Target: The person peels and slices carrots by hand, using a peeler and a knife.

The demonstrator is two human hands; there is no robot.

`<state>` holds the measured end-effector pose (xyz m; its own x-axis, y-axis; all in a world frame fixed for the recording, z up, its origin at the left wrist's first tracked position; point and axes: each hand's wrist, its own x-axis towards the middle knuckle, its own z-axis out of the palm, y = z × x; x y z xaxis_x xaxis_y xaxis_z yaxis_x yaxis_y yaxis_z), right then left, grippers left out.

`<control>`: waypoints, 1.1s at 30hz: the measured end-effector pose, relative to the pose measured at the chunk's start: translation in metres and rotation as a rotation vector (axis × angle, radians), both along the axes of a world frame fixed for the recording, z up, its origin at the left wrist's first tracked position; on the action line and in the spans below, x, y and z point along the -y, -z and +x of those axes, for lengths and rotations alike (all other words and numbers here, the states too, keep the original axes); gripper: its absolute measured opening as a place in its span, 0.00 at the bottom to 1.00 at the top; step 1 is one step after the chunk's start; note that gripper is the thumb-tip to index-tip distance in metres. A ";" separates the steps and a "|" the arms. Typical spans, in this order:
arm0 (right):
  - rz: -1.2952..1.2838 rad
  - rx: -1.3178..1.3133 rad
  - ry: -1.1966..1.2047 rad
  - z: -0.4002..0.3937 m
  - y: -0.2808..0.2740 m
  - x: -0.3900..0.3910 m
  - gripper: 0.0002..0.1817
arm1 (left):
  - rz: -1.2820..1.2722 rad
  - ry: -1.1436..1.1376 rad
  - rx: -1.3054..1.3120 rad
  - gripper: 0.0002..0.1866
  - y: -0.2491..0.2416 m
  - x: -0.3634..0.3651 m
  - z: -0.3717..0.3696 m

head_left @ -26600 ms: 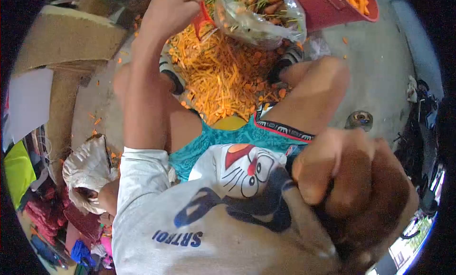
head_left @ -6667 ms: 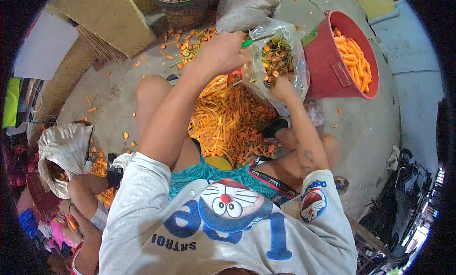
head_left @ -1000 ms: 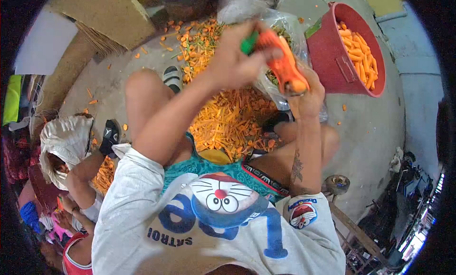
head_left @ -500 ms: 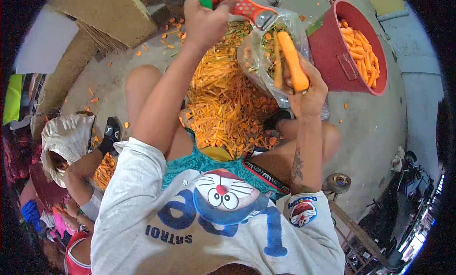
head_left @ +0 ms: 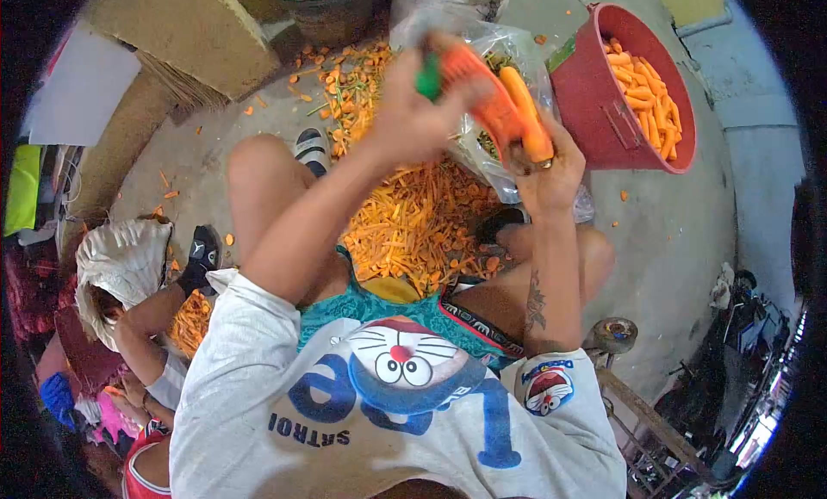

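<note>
My left hand (head_left: 422, 103), blurred by motion, is closed on a peeler with an orange body (head_left: 491, 90) and a green part (head_left: 428, 79). The peeler lies along the left side of a peeled carrot (head_left: 521, 103). My right hand (head_left: 556, 167) is wrapped round the carrot's lower end, its fingers partly hidden behind it. Beneath both hands, a large heap of orange peelings (head_left: 413, 215) lies on the floor between my legs. A clear plastic bag (head_left: 500, 185) with scraps in it is behind the carrot.
To the right stands a tilted red tub (head_left: 590, 116) of peeled carrots (head_left: 646, 94). A dark bucket (head_left: 327, 17) is at the top. At the lower left sits another person (head_left: 142, 335) near a white sack (head_left: 121, 266). A wheeled metal frame (head_left: 655, 413) is at the lower right.
My left hand has moved down and right with the peeler, from above the carrot to alongside it. My right hand still holds the carrot. More of the dark bucket shows.
</note>
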<state>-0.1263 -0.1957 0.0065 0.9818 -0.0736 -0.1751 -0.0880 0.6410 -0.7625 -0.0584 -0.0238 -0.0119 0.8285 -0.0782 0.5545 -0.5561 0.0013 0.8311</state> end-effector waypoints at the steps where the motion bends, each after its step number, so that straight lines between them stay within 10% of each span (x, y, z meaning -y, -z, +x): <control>1: -0.127 -0.086 0.211 0.000 -0.009 -0.010 0.25 | 0.035 0.160 0.214 0.11 0.000 0.007 -0.010; 7: 0.093 0.132 -0.323 -0.005 0.028 0.031 0.25 | -0.076 -0.144 -0.061 0.08 0.002 -0.026 0.048; 11: 0.113 0.074 -0.224 -0.002 0.016 0.017 0.26 | -0.068 0.041 0.131 0.07 0.008 0.005 0.004; 13: -0.212 -0.140 0.224 -0.004 -0.018 -0.021 0.26 | -0.039 0.065 0.105 0.07 0.014 0.004 0.011; 16: -0.152 0.034 -0.182 -0.010 0.018 0.024 0.28 | -0.050 -0.030 0.007 0.07 0.011 -0.026 0.048; 21: -0.085 -0.026 -0.048 0.002 0.007 0.009 0.25 | -0.090 -0.181 -0.173 0.08 -0.001 -0.010 0.015; 23: -0.137 -0.118 0.102 0.000 0.010 0.010 0.25 | -0.005 0.181 0.053 0.15 -0.003 0.005 -0.016; 28: -0.133 0.057 -0.189 -0.012 0.016 0.025 0.24 | -0.052 -0.098 -0.043 0.05 0.007 -0.032 0.050; 33: -0.001 -0.053 -0.174 -0.002 0.015 0.027 0.20 | 0.745 -0.205 -0.037 0.12 0.016 -0.023 0.029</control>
